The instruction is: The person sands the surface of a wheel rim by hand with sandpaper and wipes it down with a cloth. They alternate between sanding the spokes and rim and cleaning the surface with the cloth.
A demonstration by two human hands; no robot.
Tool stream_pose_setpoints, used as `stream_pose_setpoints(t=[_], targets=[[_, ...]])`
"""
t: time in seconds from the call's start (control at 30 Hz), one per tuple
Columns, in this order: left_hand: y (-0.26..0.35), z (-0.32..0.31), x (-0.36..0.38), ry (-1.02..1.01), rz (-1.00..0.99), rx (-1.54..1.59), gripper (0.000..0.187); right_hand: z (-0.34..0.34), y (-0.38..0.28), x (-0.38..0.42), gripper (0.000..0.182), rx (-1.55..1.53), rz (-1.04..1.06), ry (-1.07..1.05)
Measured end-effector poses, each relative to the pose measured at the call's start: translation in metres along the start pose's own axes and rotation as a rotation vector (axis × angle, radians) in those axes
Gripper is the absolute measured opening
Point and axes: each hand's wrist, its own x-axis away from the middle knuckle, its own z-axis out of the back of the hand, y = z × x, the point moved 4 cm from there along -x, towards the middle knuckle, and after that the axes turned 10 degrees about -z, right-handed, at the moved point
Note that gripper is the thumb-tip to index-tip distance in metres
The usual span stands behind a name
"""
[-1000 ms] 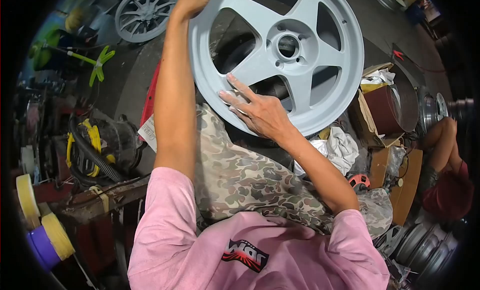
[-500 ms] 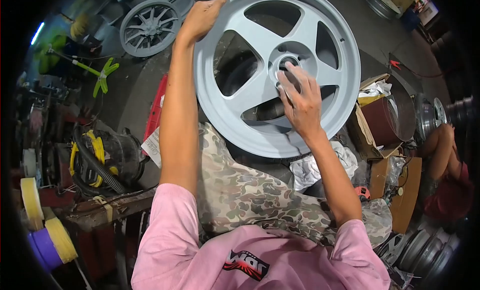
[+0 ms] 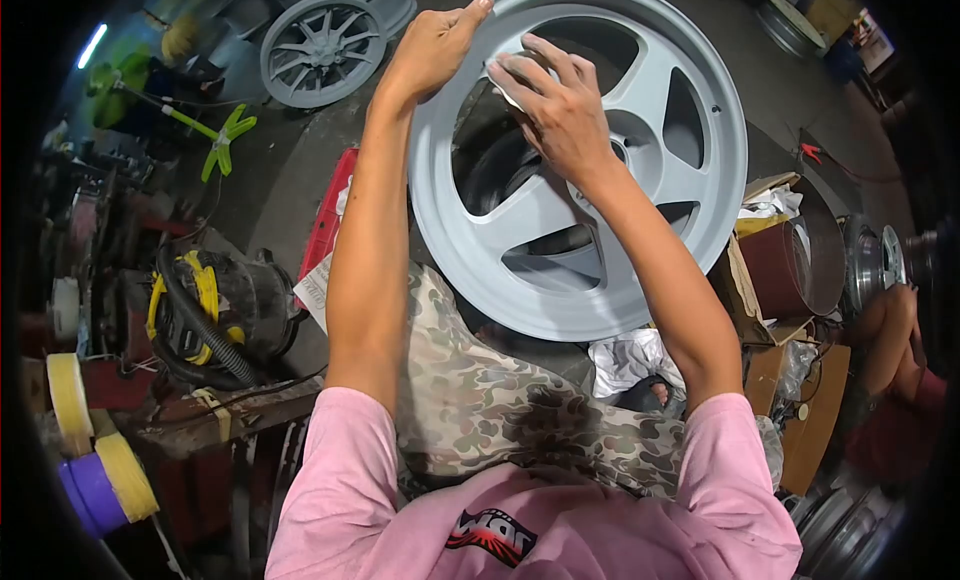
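Note:
A grey five-spoke car wheel rim (image 3: 515, 195) stands tilted in front of me, face toward me. My left hand (image 3: 437, 48) is closed around its outer edge at the upper left, thumb on the lip. My right hand (image 3: 560, 105), its fingers dusted white, is at the upper left spoke. Under its bent fingertips shows the edge of a thin whitish sheet (image 3: 503, 88), pressed against the spoke; what kind it is I cannot make out. A dark tyre (image 3: 490, 170) shows behind the spoke openings.
Another grey wheel (image 3: 323, 50) lies at the upper left. A black vacuum cleaner (image 3: 240, 300) with a hose and a red case (image 3: 328, 220) are on the left. At right stand a cardboard box (image 3: 742, 285), a brown roll (image 3: 790, 270) and another person's leg (image 3: 890, 330).
My right hand has moved from the hub up and left to the upper left spoke. The left hand keeps its hold on the edge. The view has shifted slightly.

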Motion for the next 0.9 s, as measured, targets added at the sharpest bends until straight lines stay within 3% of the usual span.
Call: stream_pose_setpoints(t=[0.07, 0.2, 0.3, 0.47, 0.57, 0.73, 0.83, 0.9], targets=[[-0.001, 0.003, -0.001, 0.031, -0.096, -0.031, 0.069, 0.004, 0.002, -0.001, 0.053, -0.02, 0.05, 0.005], [0.004, 0.001, -0.002, 0.014, 0.003, -0.068, 0.069, 0.022, 0.018, 0.069, 0.048, -0.014, -0.022, -0.019], [0.015, 0.0, -0.006, 0.085, -0.153, -0.084, 0.068, 0.017, 0.008, 0.026, 0.048, 0.008, 0.034, -0.01], [0.007, 0.005, 0.003, -0.08, 0.049, -0.081, 0.061, 0.016, 0.0, 0.016, 0.052, -0.014, 0.031, -0.031], [0.022, 0.002, 0.001, -0.12, 0.049, -0.197, 0.058, 0.021, 0.02, 0.091, 0.054, -0.013, -0.055, -0.034], [0.011, -0.002, 0.002, -0.025, -0.06, -0.103, 0.054, 0.01, -0.003, 0.004, 0.056, -0.044, -0.009, 0.003], [0.017, 0.002, 0.006, 0.004, -0.097, -0.065, 0.053, 0.01, -0.001, 0.009, 0.053, -0.024, 0.013, -0.011], [0.027, 0.002, 0.008, -0.064, 0.074, -0.127, 0.055, 0.019, 0.013, 0.055, 0.048, -0.025, 0.022, 0.016]])
